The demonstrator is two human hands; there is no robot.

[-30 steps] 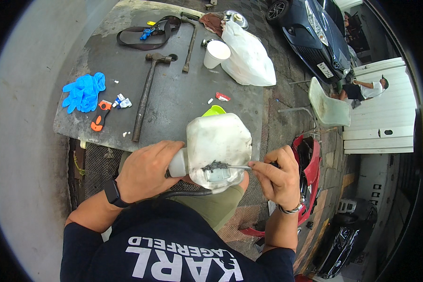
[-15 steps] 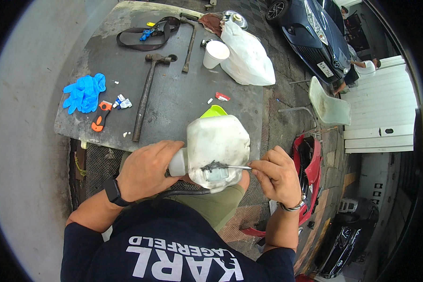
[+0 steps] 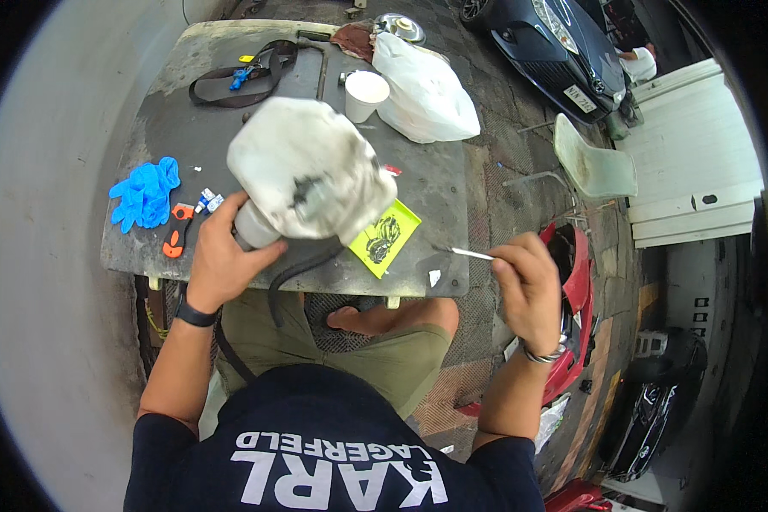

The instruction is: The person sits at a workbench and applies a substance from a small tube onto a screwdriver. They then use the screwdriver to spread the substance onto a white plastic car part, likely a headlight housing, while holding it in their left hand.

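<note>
My left hand (image 3: pixel 224 263) grips a white plastic tank (image 3: pixel 294 149) by its grey neck piece, holding it raised over the table. A dark grey smear of paste (image 3: pixel 304 194) marks the tank's wall. From its underside hangs a black hose (image 3: pixel 303 271), trailing toward my lap. Pinched in my right hand (image 3: pixel 527 286), off the table's right edge, is a thin light stick (image 3: pixel 471 253) with a dark smeared tip. Between the two hands, a yellow-green tray (image 3: pixel 408 224) lies on the table with dark paste spread on it.
On the grey table (image 3: pixel 175 115) are blue gloves (image 3: pixel 145 194), an orange-black cutter (image 3: pixel 177 230), small tubes (image 3: pixel 209 201), a strap (image 3: pixel 200 90), a white cup (image 3: pixel 366 96) and a white plastic bag (image 3: pixel 427 90). A chair (image 3: pixel 590 162) and a red bumper (image 3: pixel 572 273) stand at right.
My left hand has lifted the tank forward and left, away from my lap, uncovering the paste tray. The stick has come off the tank and moved slightly right with my right hand.
</note>
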